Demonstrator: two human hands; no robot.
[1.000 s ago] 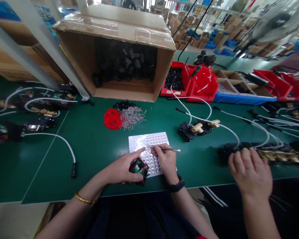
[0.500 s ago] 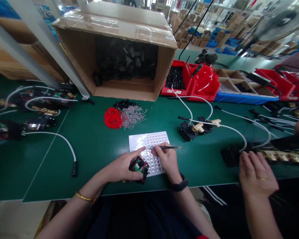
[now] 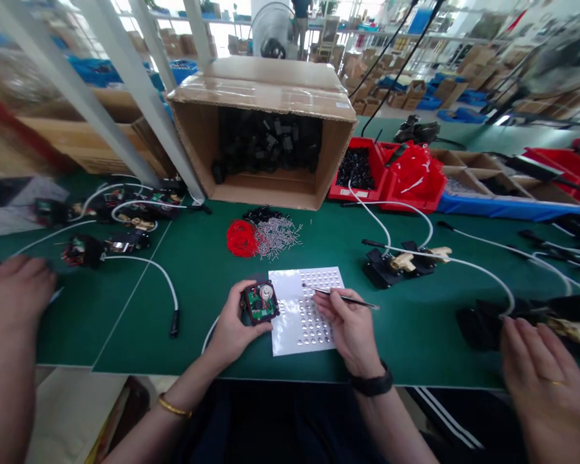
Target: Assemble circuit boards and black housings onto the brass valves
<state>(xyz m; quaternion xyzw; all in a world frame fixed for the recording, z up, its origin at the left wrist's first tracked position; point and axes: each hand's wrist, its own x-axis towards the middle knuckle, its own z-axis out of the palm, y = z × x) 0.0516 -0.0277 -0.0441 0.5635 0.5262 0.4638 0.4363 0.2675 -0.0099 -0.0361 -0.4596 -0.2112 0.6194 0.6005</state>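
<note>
My left hand (image 3: 232, 325) grips a small black housing by its edges, tilted so its green circuit board (image 3: 258, 309) and a round silver part face up. Its fingers are closed around the housing. In my right hand (image 3: 352, 325) are slim dark tweezers (image 3: 350, 299), pinched between thumb and fingers. Their tip points left, over a white sheet (image 3: 285, 335) with rows of small round shiny dots. A tiny dark spot shows at the tip; I cannot tell what it is. The sheet lies flat on the green table, just right of the housing.
Beyond the sheet lie red rings (image 3: 241, 238), small metal pins (image 3: 276, 237) and black bits. An open cardboard box (image 3: 265, 193) stands behind, red bins (image 3: 412, 193) to its right. Cabled assemblies (image 3: 406, 261) lie about. Other people's hands (image 3: 544, 367) are at both sides.
My left hand has turned the housing upward and drawn it left, off the sheet. The tweezers have tilted, tip up-left. The view has swung left, bringing another person's arm in.
</note>
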